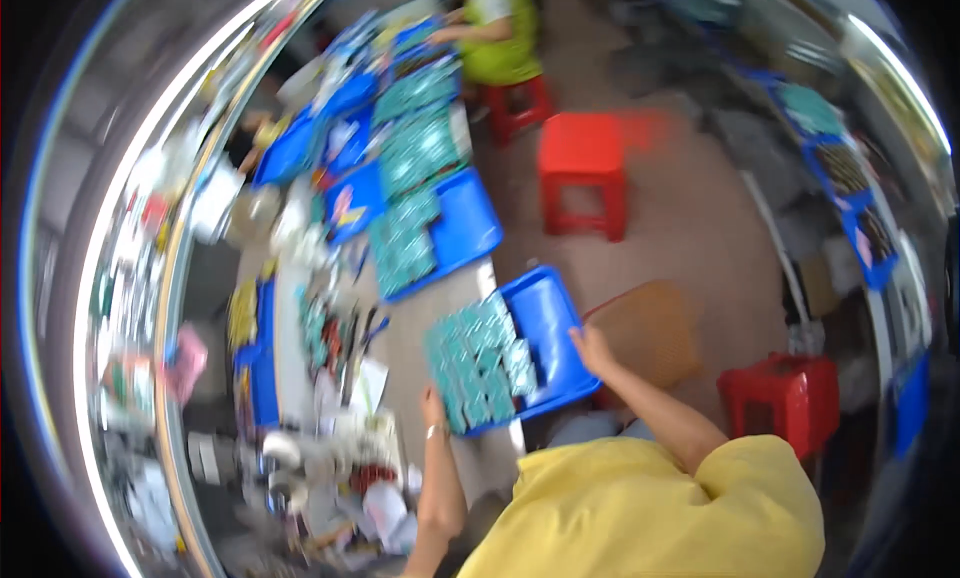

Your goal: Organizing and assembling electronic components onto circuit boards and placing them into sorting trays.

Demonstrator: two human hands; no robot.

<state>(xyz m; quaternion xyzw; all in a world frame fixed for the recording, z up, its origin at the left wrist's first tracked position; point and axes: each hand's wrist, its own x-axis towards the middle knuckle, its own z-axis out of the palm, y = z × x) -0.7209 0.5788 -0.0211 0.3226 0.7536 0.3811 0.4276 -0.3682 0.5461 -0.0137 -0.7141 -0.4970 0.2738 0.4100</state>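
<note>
Between my hands is a blue plastic tray (552,323), its right part bare. Rows of small teal-green pieces, perhaps wrapped or circuit parts, form a teal-green block (472,366) over its left part; blur hides their kind. My left hand (432,408) grips the tray's left side by the block, fingers partly hidden. On the opposite side, my right hand (594,350) is closed on the tray's right rim. The tray's near edge comes close to my lap, and its left part is over the workbench (405,323).
Farther up the bench stands another blue tray (470,223) of teal pieces, with several more beyond. Tools (365,333) and clutter lie left. Red stools (582,168) (785,398) and a brown seat (650,333) stand right. A person in yellow-green (505,38) sits at the far end.
</note>
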